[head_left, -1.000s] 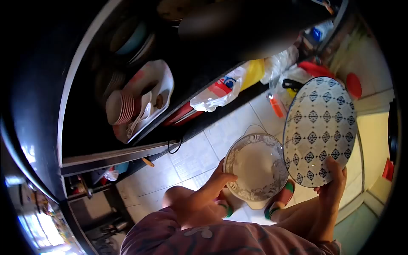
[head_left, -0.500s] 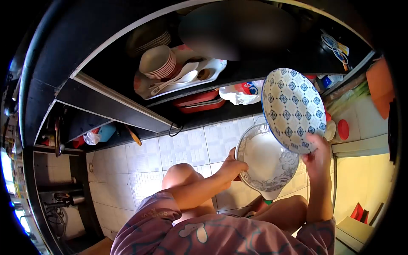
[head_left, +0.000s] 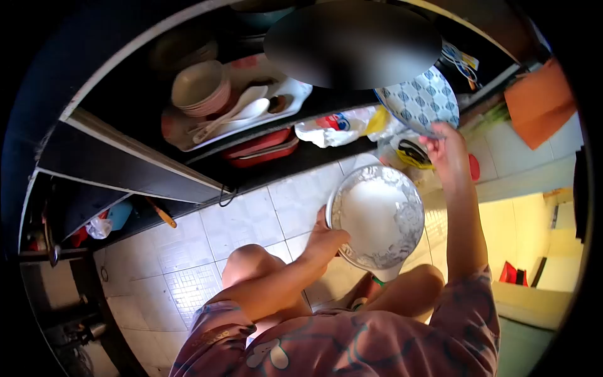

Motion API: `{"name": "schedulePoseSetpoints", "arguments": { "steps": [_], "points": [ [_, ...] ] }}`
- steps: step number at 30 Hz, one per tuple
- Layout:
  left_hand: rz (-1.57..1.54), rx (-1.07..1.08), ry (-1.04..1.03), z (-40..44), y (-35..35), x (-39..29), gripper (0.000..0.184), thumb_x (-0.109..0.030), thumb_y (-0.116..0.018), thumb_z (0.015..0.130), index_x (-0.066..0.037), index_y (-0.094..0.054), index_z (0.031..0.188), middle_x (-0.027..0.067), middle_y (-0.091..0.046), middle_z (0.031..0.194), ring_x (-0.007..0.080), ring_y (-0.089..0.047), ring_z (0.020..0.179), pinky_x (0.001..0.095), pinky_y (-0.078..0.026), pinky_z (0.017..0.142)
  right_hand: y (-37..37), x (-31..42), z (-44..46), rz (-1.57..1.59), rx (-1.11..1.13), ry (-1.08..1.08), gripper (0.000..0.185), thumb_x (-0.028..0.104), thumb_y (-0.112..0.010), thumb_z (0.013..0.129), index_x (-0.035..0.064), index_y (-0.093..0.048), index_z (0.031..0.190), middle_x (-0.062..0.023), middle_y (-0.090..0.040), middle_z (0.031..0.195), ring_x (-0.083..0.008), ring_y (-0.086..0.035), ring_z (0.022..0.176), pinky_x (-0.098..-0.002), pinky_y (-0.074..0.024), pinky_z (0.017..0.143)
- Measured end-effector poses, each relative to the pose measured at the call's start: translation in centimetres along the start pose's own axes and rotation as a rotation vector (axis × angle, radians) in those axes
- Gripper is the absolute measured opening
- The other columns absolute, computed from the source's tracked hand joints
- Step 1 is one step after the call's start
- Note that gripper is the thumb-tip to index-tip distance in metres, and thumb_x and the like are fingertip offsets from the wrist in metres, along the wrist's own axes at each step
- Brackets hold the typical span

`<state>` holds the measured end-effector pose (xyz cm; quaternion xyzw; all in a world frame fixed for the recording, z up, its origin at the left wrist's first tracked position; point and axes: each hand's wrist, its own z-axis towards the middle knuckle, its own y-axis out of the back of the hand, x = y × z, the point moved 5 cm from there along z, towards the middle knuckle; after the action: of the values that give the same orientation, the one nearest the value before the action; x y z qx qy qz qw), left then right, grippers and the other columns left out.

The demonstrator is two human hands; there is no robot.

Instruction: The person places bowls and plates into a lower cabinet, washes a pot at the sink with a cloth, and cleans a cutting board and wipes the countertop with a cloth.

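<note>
My left hand [head_left: 328, 240] grips the left rim of a white bowl [head_left: 377, 217] with a grey floral border and handle tabs, held above the floor in front of my knees. Higher up, my right hand [head_left: 445, 146] pinches the near edge of a white plate [head_left: 422, 97] with a blue diamond pattern. That plate is at the upper shelf's opening, and a dark blurred patch covers its far left part. A stack of small bowls [head_left: 200, 88] and white spoons [head_left: 242, 113] rest on a tray [head_left: 295, 94] on the same shelf, left of the plate.
Beneath that shelf are red trays [head_left: 260, 147] and a white plastic bag [head_left: 330, 129]. A coiled white cable [head_left: 460, 58] lies at the shelf's right end. An orange panel [head_left: 539, 103] stands at the right. The cabinet divider [head_left: 144, 154] runs along the left.
My right hand has carried the patterned plate up and away from the bowl to the shelf opening. The bowl stays in my left hand. The view has shifted slightly.
</note>
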<state>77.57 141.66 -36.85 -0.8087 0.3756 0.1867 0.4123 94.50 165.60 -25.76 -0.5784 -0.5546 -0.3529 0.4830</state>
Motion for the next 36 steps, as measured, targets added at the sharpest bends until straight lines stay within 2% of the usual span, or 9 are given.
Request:
{"name": "schedulePoseSetpoints", "arguments": {
  "steps": [6,9,11,13,20,26,30,32,36],
  "points": [
    [-0.064,0.012,0.078,0.2,-0.1,-0.7,0.078,0.008,-0.055,0.072,-0.007,-0.027,0.143,0.0120,-0.061,0.110,0.0206,-0.064,0.091,0.0313,-0.055,0.071,0.3,0.8,2.9,0.077,0.050,-0.021,0.014,0.007,-0.053,0.087,-0.0026,-0.053,0.097,-0.0164,-0.063,0.083,-0.0145,-0.053,0.063,-0.0182,-0.0422,0.054],
    [-0.038,0.021,-0.020,0.4,0.1,-1.1,0.069,0.002,-0.059,0.075,-0.010,-0.032,0.137,0.0119,-0.059,0.111,0.0232,-0.064,0.090,0.0353,-0.058,0.070,0.6,2.0,1.7,0.063,0.022,0.006,0.014,0.007,-0.053,0.087,-0.0028,-0.053,0.098,-0.0168,-0.064,0.085,-0.0150,-0.054,0.063,-0.0185,-0.0415,0.052],
    [-0.014,-0.027,0.040,0.2,-0.1,-2.1,0.082,0.009,-0.054,0.074,-0.006,-0.019,0.147,0.0126,-0.060,0.111,0.0209,-0.064,0.090,0.0294,-0.053,0.075,0.1,2.4,0.3,0.067,-0.015,0.034,0.016,0.007,-0.053,0.086,-0.0022,-0.054,0.099,-0.0157,-0.064,0.085,-0.0160,-0.057,0.064,-0.0199,-0.0415,0.051],
    [-0.011,-0.039,0.040,0.2,-0.2,-2.3,0.082,0.009,-0.054,0.074,-0.006,-0.019,0.147,0.0126,-0.060,0.111,0.0208,-0.064,0.090,0.0294,-0.053,0.074,-0.1,2.5,-1.3,0.170,-0.118,0.056,0.012,0.007,-0.050,0.091,-0.0001,-0.053,0.100,-0.0142,-0.063,0.077,-0.0123,-0.053,0.054,-0.0167,-0.0406,0.041],
    [-0.059,-0.017,-0.003,0.6,0.4,-1.8,0.068,0.003,-0.058,0.075,-0.009,-0.032,0.136,0.0132,-0.056,0.114,0.0257,-0.063,0.095,0.0368,-0.059,0.071,3.1,1.3,-0.1,0.051,-0.126,0.039,0.008,0.008,-0.050,0.090,0.0016,-0.053,0.094,-0.0131,-0.063,0.076,-0.0120,-0.054,0.057,-0.0173,-0.0410,0.044],
    [-0.072,-0.055,-0.026,0.9,0.9,-1.8,0.066,0.004,-0.058,0.074,-0.009,-0.033,0.134,0.0137,-0.056,0.114,0.0274,-0.062,0.096,0.0389,-0.060,0.071,4.8,0.4,4.4,0.068,-0.213,-0.006,0.007,0.010,-0.050,0.089,0.0034,-0.054,0.090,-0.0116,-0.062,0.075,-0.0120,-0.055,0.059,-0.0187,-0.0419,0.047],
    [-0.075,-0.068,-0.028,0.8,0.8,-2.0,0.067,0.003,-0.058,0.074,-0.010,-0.032,0.135,0.0134,-0.056,0.114,0.0274,-0.062,0.097,0.0387,-0.060,0.071,4.6,0.6,4.0,0.065,-0.201,0.046,0.007,0.010,-0.051,0.088,0.0032,-0.054,0.089,-0.0115,-0.062,0.075,-0.0130,-0.057,0.060,-0.0194,-0.0421,0.046],
    [-0.096,-0.082,0.045,0.3,0.4,-2.1,0.070,0.008,-0.055,0.075,-0.012,-0.032,0.139,0.0096,-0.060,0.109,0.0206,-0.064,0.091,0.0323,-0.056,0.073,4.8,0.8,2.8,0.099,-0.182,0.088,0.007,0.010,-0.052,0.088,0.0029,-0.054,0.089,-0.0116,-0.063,0.076,-0.0137,-0.057,0.060,-0.0196,-0.0420,0.046],
    [-0.119,-0.032,0.023,0.7,0.7,-1.4,0.073,0.007,-0.055,0.075,-0.010,-0.028,0.140,0.0116,-0.059,0.109,0.0216,-0.064,0.090,0.0326,-0.056,0.072,1.6,1.0,0.3,0.003,0.032,-0.150,0.018,0.010,-0.061,0.083,0.0007,-0.056,0.098,-0.0134,-0.064,0.092,-0.0221,-0.063,0.069,-0.0213,-0.0469,0.052]
  ]
}}
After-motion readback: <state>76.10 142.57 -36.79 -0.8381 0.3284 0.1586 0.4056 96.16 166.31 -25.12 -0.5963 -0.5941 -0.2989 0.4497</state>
